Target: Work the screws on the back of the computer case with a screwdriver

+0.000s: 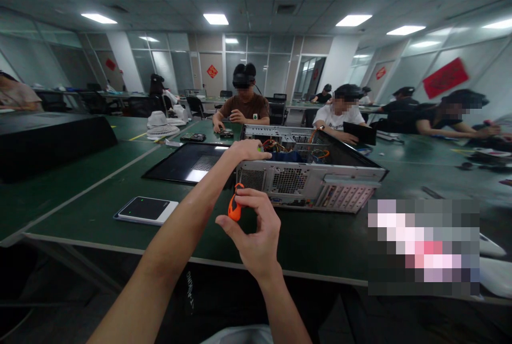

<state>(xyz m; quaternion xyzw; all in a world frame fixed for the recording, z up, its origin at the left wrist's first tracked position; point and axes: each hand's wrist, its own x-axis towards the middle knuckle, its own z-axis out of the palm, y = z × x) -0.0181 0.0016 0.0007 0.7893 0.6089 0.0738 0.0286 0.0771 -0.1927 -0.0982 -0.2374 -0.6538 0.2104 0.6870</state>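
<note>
An opened desktop computer case (312, 184) lies on its side in front of me, its vented rear panel facing me and colored wires showing inside. My left hand (251, 150) is over the near left corner of the case, with fingers bent at its upper edge; some fingertips are hidden. A small yellow-green spot shows beside those fingers, too small to name. Lower down, my right hand (258, 221) pinches an orange and black screwdriver (235, 204) between thumb and fingers, close to the rear panel's left end. The screwdriver's tip cannot be made out.
A black side panel (188, 165) lies left of the case. Nearer me is a white and black flat device (146, 209). A large black box (56, 141) stands far left, a white fan (163, 129) behind the panel. Co-workers (245, 104) sit across the green table (120, 181).
</note>
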